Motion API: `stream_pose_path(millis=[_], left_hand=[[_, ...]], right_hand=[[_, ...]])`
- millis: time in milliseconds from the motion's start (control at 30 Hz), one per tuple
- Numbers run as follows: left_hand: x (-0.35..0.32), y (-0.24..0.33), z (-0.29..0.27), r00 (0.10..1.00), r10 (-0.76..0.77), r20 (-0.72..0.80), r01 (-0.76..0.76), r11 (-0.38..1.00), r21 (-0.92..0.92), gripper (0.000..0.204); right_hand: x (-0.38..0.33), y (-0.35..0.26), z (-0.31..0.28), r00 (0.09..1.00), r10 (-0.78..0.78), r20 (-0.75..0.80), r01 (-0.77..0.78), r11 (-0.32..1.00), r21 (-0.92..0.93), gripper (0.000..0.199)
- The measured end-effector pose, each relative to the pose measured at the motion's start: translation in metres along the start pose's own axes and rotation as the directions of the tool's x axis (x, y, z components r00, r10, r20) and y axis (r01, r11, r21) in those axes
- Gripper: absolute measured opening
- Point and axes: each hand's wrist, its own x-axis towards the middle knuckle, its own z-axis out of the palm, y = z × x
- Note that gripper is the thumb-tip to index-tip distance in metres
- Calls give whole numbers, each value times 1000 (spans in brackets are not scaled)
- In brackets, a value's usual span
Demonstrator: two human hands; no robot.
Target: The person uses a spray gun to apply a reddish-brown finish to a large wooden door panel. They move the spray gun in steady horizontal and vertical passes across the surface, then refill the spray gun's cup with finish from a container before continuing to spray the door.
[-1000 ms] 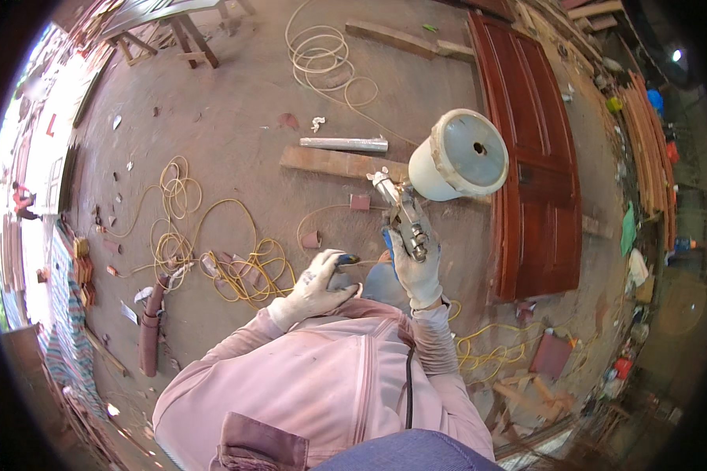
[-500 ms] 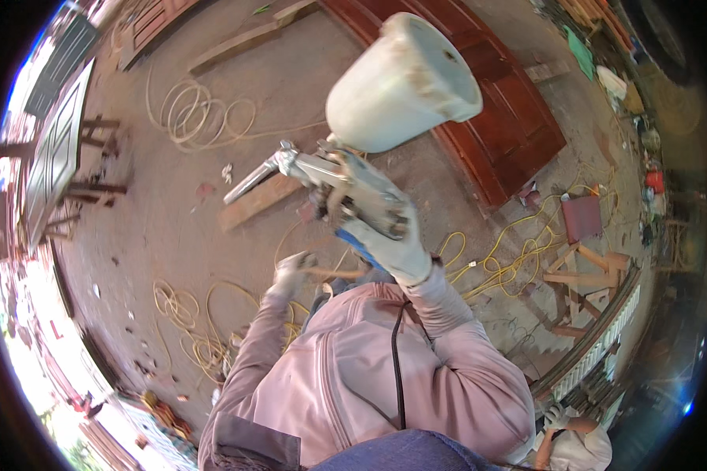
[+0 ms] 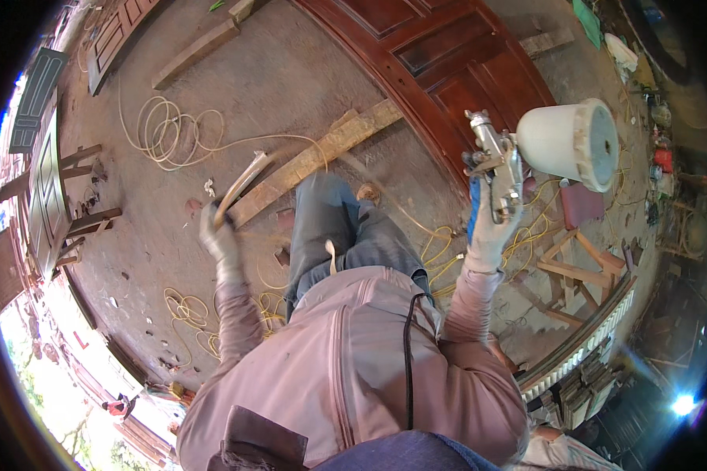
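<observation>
My right hand (image 3: 495,228), in a whitish glove, is closed around the handle of a silver spray gun (image 3: 499,161). A translucent white paint cup (image 3: 565,145) is fixed to the gun and lies tilted out to the right. Something blue shows along the handle. At the left, my gloved left hand (image 3: 221,243) is closed on a pale hose (image 3: 239,184), which curves up from the fist and is smeared by motion. Beyond the gun, a reddish-brown panelled door (image 3: 448,71) lies across the upper right.
Wooden beams (image 3: 314,161) lie on the floor ahead. Coiled pale hose (image 3: 173,129) is at upper left, yellow hose (image 3: 184,306) at lower left. A wooden trestle (image 3: 577,271) stands right. Grey door panels (image 3: 47,184) rest on supports at far left. Another person's sleeve (image 3: 565,455) shows at lower right.
The spray gun has swung from the middle out to the right, its cup now tilted rightward. My left hand has moved up and left with the hose. My legs now show.
</observation>
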Motion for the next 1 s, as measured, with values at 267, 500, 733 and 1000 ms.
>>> stream_pose_path(millis=[267, 500, 733, 1000], left_hand=[[-56, 130, 260, 367, -148, 918, -257, 933, 253, 60], [-25, 131, 361, -191, 150, 970, 364, 929, -72, 52], [87, 142, 408, -276, -100, 956, 690, 672, 270, 38], [155, 130, 434, -359, -9, 933, 838, 437, 327, 31]], right_hand=[[44, 25, 20, 996, 79, -35, -79, 997, 7, 53], [98, 30, 61, 941, 254, -226, -250, 967, 45, 53], [188, 57, 139, 913, 86, -399, -231, 915, -330, 42], [252, 57, 194, 929, 167, -331, -302, 859, -413, 55]])
